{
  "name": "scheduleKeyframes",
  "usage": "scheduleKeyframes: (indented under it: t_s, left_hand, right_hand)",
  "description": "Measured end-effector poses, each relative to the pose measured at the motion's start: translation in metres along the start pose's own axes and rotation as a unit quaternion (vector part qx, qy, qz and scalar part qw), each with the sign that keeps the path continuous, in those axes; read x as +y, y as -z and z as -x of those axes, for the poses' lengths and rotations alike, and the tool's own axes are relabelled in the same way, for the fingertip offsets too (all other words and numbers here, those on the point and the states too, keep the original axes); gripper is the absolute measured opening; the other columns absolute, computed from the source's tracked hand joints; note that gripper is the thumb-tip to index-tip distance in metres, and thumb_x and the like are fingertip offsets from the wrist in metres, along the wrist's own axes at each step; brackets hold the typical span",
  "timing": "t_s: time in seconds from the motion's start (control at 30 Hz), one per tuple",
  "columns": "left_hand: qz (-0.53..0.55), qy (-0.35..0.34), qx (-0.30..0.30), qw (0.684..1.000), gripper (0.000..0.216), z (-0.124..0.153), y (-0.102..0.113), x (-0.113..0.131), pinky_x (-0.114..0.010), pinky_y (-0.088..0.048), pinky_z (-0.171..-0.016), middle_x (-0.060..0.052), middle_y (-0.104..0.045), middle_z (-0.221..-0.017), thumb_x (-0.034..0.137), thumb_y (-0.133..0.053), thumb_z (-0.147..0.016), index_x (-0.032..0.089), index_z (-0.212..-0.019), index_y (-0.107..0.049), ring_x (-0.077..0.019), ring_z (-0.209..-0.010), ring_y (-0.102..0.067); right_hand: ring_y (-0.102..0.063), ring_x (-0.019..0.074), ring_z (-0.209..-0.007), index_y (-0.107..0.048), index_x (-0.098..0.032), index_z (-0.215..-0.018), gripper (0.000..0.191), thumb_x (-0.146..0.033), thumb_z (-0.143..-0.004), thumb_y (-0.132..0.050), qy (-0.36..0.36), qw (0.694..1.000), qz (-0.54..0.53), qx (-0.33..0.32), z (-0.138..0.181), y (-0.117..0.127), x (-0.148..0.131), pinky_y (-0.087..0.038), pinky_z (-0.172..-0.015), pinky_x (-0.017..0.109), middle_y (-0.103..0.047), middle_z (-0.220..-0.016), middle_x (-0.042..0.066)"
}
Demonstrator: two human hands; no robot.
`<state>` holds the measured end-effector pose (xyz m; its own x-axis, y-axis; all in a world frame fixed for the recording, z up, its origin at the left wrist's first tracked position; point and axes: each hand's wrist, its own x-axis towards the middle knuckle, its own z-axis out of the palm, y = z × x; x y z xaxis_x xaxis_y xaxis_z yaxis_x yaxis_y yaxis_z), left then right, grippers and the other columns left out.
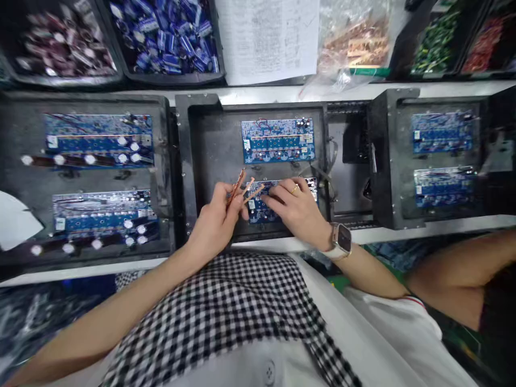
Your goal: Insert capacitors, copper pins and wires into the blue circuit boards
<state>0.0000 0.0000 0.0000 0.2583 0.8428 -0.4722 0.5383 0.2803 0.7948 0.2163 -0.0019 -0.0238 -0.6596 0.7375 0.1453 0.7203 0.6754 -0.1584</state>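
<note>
My left hand is closed around several thin copper strips, which stick out past the fingertips over the near circuit board. My right hand, with a ring and a watch, reaches down onto that blue circuit board. Its thumb and fingers are drawn together at the board's surface; whatever they pinch is hidden. Behind both hands a second blue circuit board lies in the same black tray, with small parts and long thin strips across it.
To the left, another black tray holds two boards fitted with capacitors. A further tray with two boards stands at right. Behind are a bin of blue capacitors, a paper sheet and a bag of copper parts. Another person's arm is at right.
</note>
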Motion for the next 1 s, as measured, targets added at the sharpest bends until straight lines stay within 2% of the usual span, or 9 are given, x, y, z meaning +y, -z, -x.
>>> scheduleKeyframes:
  t_s: [0.13,0.23,0.3,0.33,0.4,0.5,0.73,0.9,1.0]
  left_hand:
    - [0.089,-0.016,0.002,0.996,0.018,0.003,-0.002,0.005,-0.018,-0.037,-0.049,0.004,-0.063,-0.071,0.04,-0.043,-0.102,0.023,-0.102,-0.037,-0.0081,-0.049,-0.046]
    - [0.247,0.011,-0.151,0.957,0.021,0.004,-0.005,0.016,-0.017,-0.031,-0.037,0.004,-0.063,-0.064,0.043,-0.041,-0.102,0.023,-0.107,-0.037,-0.0076,-0.035,-0.041]
    - [0.319,0.046,-0.234,0.917,0.022,0.004,-0.005,0.021,-0.019,-0.04,-0.037,0.0,-0.067,-0.069,0.043,-0.039,-0.102,0.023,-0.109,-0.036,-0.0116,-0.037,-0.052]
    - [0.327,0.059,-0.227,0.916,0.022,0.003,-0.005,0.021,-0.022,-0.047,-0.042,-0.002,-0.07,-0.073,0.043,-0.041,-0.102,0.022,-0.109,-0.036,-0.015,-0.044,-0.061]
    - [0.295,0.057,-0.12,0.946,0.023,0.002,-0.003,0.015,-0.027,-0.056,-0.052,-0.004,-0.072,-0.08,0.043,-0.045,-0.101,0.022,-0.106,-0.034,-0.02,-0.06,-0.071]
    - [0.213,0.019,0.027,0.977,0.027,0.002,-0.001,0.001,-0.025,-0.055,-0.049,-0.004,-0.071,-0.076,0.046,-0.045,-0.1,0.023,-0.103,-0.034,-0.0192,-0.057,-0.07]
    - [0.138,0.01,0.011,0.99,0.025,0.004,0.0,-0.006,-0.025,-0.053,-0.045,0.0,-0.066,-0.069,0.047,-0.043,-0.101,0.023,-0.106,-0.035,-0.0173,-0.049,-0.066]
    - [0.123,0.003,-0.001,0.992,0.023,0.005,-0.001,-0.006,-0.022,-0.05,-0.042,0.003,-0.063,-0.066,0.045,-0.041,-0.101,0.022,-0.105,-0.037,-0.0138,-0.044,-0.061]
    - [0.206,-0.023,0.012,0.978,0.024,0.01,-0.001,-0.001,-0.022,-0.051,-0.044,0.003,-0.063,-0.07,0.046,-0.041,-0.101,0.023,-0.104,-0.034,-0.0136,-0.048,-0.063]
  right_hand:
    - [-0.056,0.0205,-0.104,-0.068,-0.02,-0.108,0.019,-0.015,-0.096,-0.053,-0.06,0.99,-0.017,0.124,0.005,0.026,-0.015,-0.045,-0.09,0.039,-0.07,-0.11,0.007]
    - [-0.056,0.0187,-0.115,-0.066,-0.022,-0.112,0.021,-0.016,-0.097,-0.053,-0.006,0.982,-0.054,0.178,0.009,0.046,-0.021,-0.046,-0.1,0.041,-0.07,-0.12,0.005]
    - [-0.057,0.0183,-0.113,-0.066,-0.02,-0.108,0.02,-0.016,-0.098,-0.05,0.037,0.982,-0.078,0.168,0.014,0.053,-0.018,-0.046,-0.102,0.042,-0.071,-0.116,0.005]
    - [-0.058,0.0185,-0.11,-0.067,-0.019,-0.107,0.02,-0.016,-0.099,-0.049,0.036,0.984,-0.082,0.156,0.019,0.054,-0.015,-0.047,-0.101,0.043,-0.072,-0.112,0.006]
    - [-0.058,0.0189,-0.102,-0.066,-0.017,-0.11,0.022,-0.013,-0.098,-0.049,0.005,0.991,-0.076,0.114,0.031,0.048,-0.005,-0.048,-0.098,0.042,-0.072,-0.106,0.007]
    - [-0.056,0.0182,-0.093,-0.065,-0.018,-0.117,0.027,-0.009,-0.096,-0.05,-0.025,0.997,-0.054,0.051,0.048,0.029,0.008,-0.046,-0.096,0.042,-0.07,-0.101,0.006]
    - [-0.053,0.0187,-0.093,-0.065,-0.02,-0.119,0.029,-0.01,-0.095,-0.051,-0.026,0.998,-0.053,0.027,0.054,0.003,0.011,-0.042,-0.098,0.042,-0.069,-0.1,0.005]
    - [-0.054,0.0199,-0.094,-0.066,-0.019,-0.118,0.03,-0.008,-0.094,-0.051,-0.038,0.998,-0.044,0.007,0.053,0.008,0.009,-0.042,-0.098,0.044,-0.069,-0.101,0.005]
    - [-0.055,0.0238,-0.1,-0.066,-0.018,-0.117,0.03,-0.009,-0.094,-0.049,-0.049,0.998,-0.037,-0.032,0.043,0.017,-0.002,-0.042,-0.099,0.049,-0.066,-0.109,0.009]
